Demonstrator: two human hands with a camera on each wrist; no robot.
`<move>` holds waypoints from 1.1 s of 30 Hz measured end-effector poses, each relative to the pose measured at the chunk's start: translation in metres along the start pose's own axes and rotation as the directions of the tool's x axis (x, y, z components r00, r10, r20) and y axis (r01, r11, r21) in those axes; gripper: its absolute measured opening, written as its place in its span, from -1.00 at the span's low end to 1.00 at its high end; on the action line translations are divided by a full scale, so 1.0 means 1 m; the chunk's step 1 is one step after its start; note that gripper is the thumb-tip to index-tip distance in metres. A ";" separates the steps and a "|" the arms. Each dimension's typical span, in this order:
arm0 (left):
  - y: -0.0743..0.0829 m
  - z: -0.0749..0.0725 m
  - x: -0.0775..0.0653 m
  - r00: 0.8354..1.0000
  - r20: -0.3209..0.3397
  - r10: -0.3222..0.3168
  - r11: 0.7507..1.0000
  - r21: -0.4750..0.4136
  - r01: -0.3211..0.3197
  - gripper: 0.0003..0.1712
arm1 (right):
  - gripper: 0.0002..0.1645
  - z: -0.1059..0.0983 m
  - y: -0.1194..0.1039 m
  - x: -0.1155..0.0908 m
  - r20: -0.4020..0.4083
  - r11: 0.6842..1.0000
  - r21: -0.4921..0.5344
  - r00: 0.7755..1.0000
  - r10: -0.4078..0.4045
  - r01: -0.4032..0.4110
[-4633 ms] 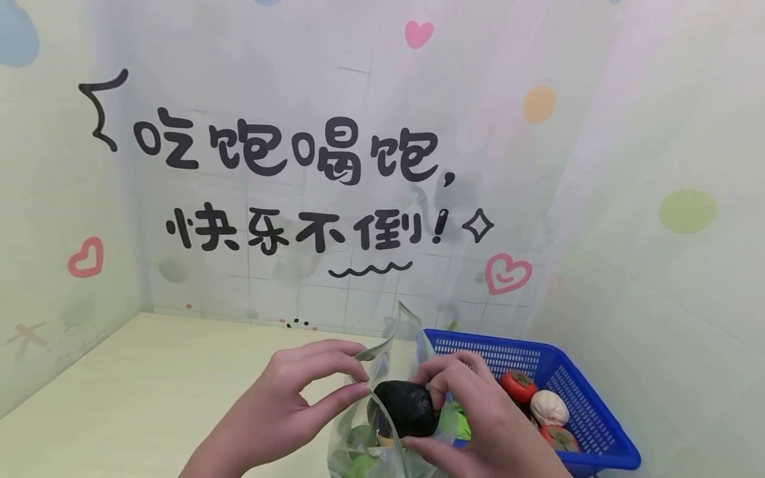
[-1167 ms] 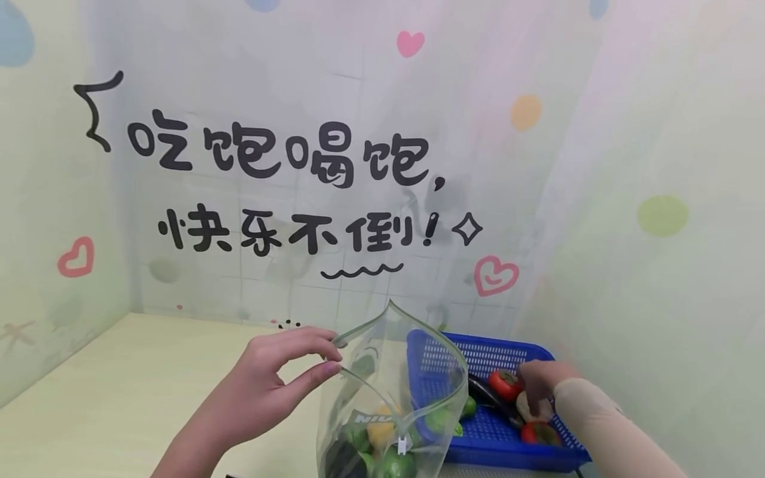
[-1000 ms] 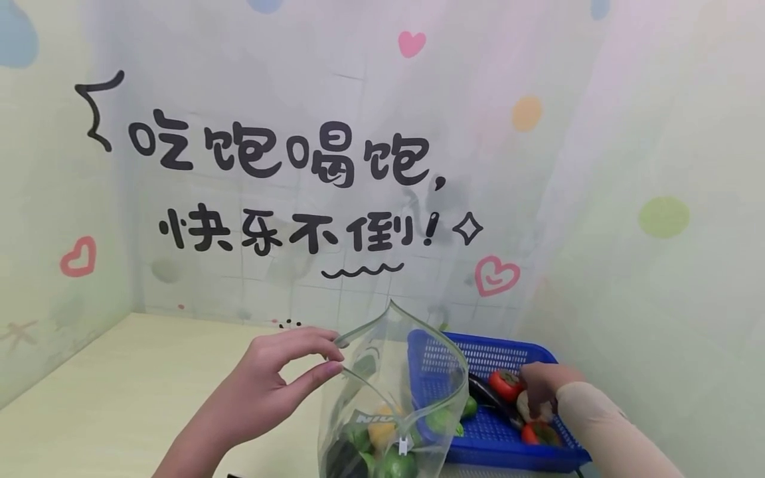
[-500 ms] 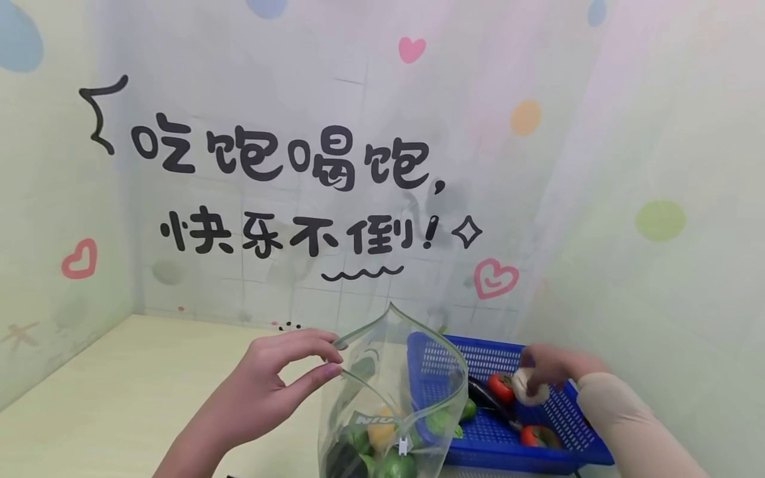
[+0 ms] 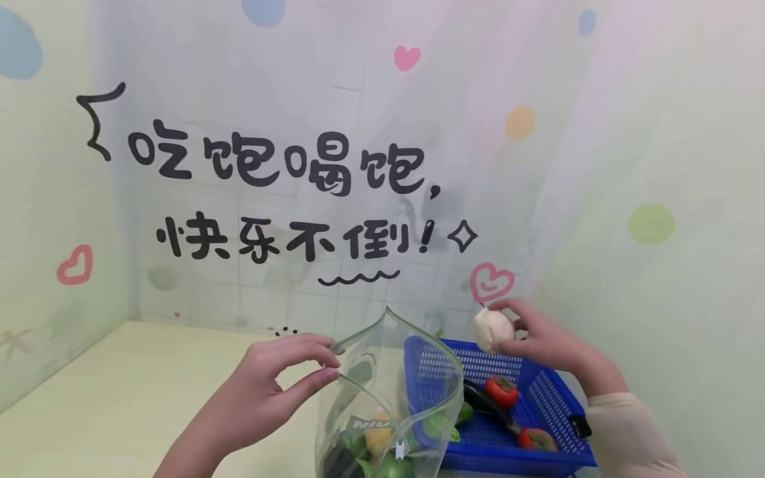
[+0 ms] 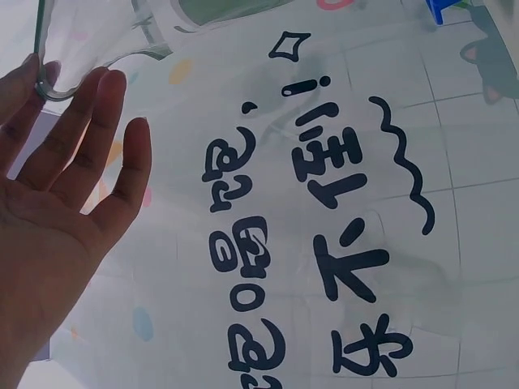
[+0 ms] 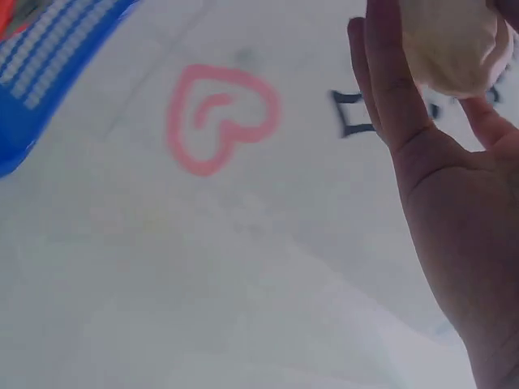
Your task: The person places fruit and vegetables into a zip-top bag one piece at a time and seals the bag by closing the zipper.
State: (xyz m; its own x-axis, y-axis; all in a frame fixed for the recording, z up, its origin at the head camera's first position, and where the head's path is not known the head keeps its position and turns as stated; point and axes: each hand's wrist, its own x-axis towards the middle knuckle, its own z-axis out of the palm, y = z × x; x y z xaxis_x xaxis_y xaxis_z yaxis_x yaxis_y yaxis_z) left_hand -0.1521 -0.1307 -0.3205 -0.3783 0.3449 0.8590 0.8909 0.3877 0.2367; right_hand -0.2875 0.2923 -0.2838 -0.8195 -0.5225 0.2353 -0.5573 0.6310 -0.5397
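Pinching one white bulb [image 5: 495, 330], the right hand [image 5: 544, 340] holds it up near the blue basket [image 5: 496, 459]; the left hand [image 5: 275, 386] pinches one clear bag [image 5: 373, 423] by its rim. I judge this a transfer; next move calls for a wide mouth. Basket count: two red fruits [image 5: 501, 392], one eggplant [image 5: 487, 403]; green pieces [image 5: 464, 414] unclear.

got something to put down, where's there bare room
Widest: the table left of the left hand, bordered by the backdrop. Smaller: floor of the basket, between the red fruits and its right side. Crowded: the basket's left part, where eggplant and green vegetables sit beside the bag.
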 end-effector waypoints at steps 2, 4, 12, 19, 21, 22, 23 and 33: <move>0.000 0.001 0.000 1.000 0.000 0.001 1.000 -0.002 -0.001 -0.74 | -0.29 0.003 -0.015 -0.005 -0.047 0.996 0.076 0.998 -0.036 0.039; 0.000 0.001 0.001 1.000 -0.004 0.008 1.000 0.001 -0.008 -0.72 | -0.28 0.007 -0.031 -0.010 -0.104 0.984 0.161 0.992 -0.067 0.083; 0.002 0.000 0.003 0.999 -0.020 0.041 0.999 0.014 -0.041 -0.66 | -0.09 0.039 -0.086 -0.038 -0.351 0.739 0.497 0.884 -0.309 0.456; 0.003 0.000 0.003 0.998 -0.027 0.054 0.998 0.016 -0.054 -0.67 | -0.04 0.069 -0.116 -0.070 -0.469 0.642 0.553 0.836 -0.287 0.531; 0.003 0.001 0.003 0.998 -0.026 0.058 0.998 0.014 -0.058 -0.66 | -0.03 0.072 -0.124 -0.073 -0.481 0.656 0.558 0.842 -0.244 0.508; 0.004 0.001 0.004 0.998 -0.028 0.058 0.998 0.013 -0.058 -0.66 | -0.04 0.073 -0.128 -0.074 -0.489 0.659 0.565 0.845 -0.218 0.497; 0.004 0.002 0.004 0.998 -0.026 0.057 0.998 0.011 -0.057 -0.66 | -0.06 0.075 -0.130 -0.074 -0.494 0.652 0.580 0.847 -0.196 0.488; 0.004 -0.001 0.003 0.997 -0.026 0.077 0.997 0.017 -0.077 -0.65 | -0.38 0.087 -0.134 -0.062 -0.466 0.452 0.771 0.881 -0.080 0.448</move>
State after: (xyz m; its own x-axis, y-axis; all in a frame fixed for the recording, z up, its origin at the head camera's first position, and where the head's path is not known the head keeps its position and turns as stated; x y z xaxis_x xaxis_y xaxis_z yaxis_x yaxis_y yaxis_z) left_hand -0.1496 -0.1292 -0.3161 -0.3018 0.3511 0.8864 0.9128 0.3749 0.1623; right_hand -0.1509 0.1902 -0.2967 -0.7399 -0.2440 0.6269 -0.5164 -0.3913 -0.7617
